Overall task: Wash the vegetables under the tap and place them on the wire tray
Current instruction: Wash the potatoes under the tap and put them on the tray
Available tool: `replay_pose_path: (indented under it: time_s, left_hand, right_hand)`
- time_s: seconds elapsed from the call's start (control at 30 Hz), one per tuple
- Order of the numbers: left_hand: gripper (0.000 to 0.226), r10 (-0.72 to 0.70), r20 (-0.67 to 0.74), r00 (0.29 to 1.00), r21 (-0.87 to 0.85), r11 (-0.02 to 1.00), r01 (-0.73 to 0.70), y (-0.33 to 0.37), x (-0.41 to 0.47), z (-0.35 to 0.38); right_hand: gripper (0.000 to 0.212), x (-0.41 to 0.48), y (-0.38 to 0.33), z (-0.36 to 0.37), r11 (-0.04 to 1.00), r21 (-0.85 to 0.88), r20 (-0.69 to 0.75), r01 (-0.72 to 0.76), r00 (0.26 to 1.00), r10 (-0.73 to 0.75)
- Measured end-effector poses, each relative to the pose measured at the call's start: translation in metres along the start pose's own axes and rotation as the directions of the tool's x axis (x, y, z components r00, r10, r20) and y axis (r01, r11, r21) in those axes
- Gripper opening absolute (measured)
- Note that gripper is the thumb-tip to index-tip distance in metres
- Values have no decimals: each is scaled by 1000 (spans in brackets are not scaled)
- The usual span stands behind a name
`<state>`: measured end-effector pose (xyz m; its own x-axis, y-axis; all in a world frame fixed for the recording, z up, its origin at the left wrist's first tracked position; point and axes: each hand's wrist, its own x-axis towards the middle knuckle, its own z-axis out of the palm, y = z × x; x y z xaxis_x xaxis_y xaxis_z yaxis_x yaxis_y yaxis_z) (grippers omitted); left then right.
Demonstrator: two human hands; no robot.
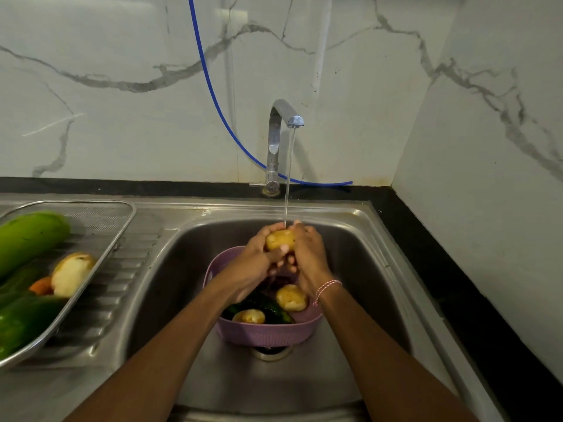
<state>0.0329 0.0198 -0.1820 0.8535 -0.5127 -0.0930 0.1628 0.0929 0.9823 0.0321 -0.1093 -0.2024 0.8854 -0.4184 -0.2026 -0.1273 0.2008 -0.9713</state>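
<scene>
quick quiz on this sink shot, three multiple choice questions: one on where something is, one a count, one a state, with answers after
1. Where is the purple basket?
A on a shelf
B in the sink
C on a stove

2. How many loose potatoes show in the basket?
A two
B five
C none

3. What is the tap doing?
A it is off
B running onto the held potato
C filling a glass

Answers:
1 B, the basket stands in the sink bowl, over the drain.
2 A, two yellow ones lie among the dark green vegetables.
3 B, the water stream lands on the held potato, which the left hand and right hand grip together.
</scene>
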Motion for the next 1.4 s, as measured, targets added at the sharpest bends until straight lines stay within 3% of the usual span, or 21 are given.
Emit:
replay_pose_path:
  time_s: [0.07, 0.13, 0.17, 0.23, 0.33, 0.43, 0.5, 0.7, 0.83, 0.93, 1.0, 1.1, 1.2, 1.3, 1.4]
  left_hand:
    - [45, 125, 16, 992, 368, 922, -122, -10, 4, -2]
    - [46, 311, -8, 951, 678, 700, -223, -19, 10, -9]
    - [46, 374, -44, 926, 742, 633, -221, -21, 13, -14]
    - [43, 403, -137, 905, 726, 663, -185, -19, 16, -22]
    - [43, 300, -206, 931, 572, 809, -134, -16, 14, -24]
    - [51, 152, -245, 958, 385, 922, -47, -12, 9, -19]
    - [53, 79, -187, 979, 334, 943, -13, -11, 6, -15]
    - [29, 99, -148, 984, 414, 910, -29, -19, 13, -12]
    - [43, 240, -62, 969, 526, 833, -172, -18, 12, -15]
    - [35, 211, -148, 966, 442, 888, -126, -10, 8, -17]
    - [45, 135, -190, 972, 341, 938, -63, -5, 5, -15]
    - [65, 33, -167, 985, 263, 965, 12, -4, 1, -13]
    - [73, 21, -177, 984, 333, 942, 40, -2, -1, -11]
    - [58, 139, -160, 977, 491, 870, -43, -8, 4, -9]
    - [43, 169, -87, 982, 597, 797, -84, -12, 7, -6]
  right_hand:
    - [40, 2, 0, -2, 996, 28, -3, -81, 997, 81]
    - [40, 1, -2, -4, 989, 76, 71, -128, 990, 122]
    - [36, -1, -6, -4, 986, 100, 124, -131, 985, 118]
    - [27, -5, -12, -4, 988, 127, 236, -82, 970, 50]
    - [27, -5, -9, -1, 998, 23, 301, 55, 952, -59]
    - [37, -8, -8, -1, 986, -91, 242, 138, 964, -113]
    - [37, -6, -9, -2, 988, -105, 173, 112, 981, -93]
    - [44, -8, -5, 7, 998, -16, 79, -64, 995, 65]
    - [30, -10, -10, 3, 992, 84, 206, -99, 975, 80]
    - [30, -10, -13, 1, 990, 108, 340, -95, 939, 54]
    - [27, -9, -12, 1, 996, 79, 381, -36, 925, 3]
    - [24, -11, -10, 3, 996, -14, 304, 92, 949, -84]
    - [31, -9, -6, 8, 987, -90, 181, 131, 977, -113]
    - [31, -2, -1, 7, 993, -108, 72, 55, 996, -47]
    - [41, -1, 0, 3, 999, -34, 17, -42, 999, 43]
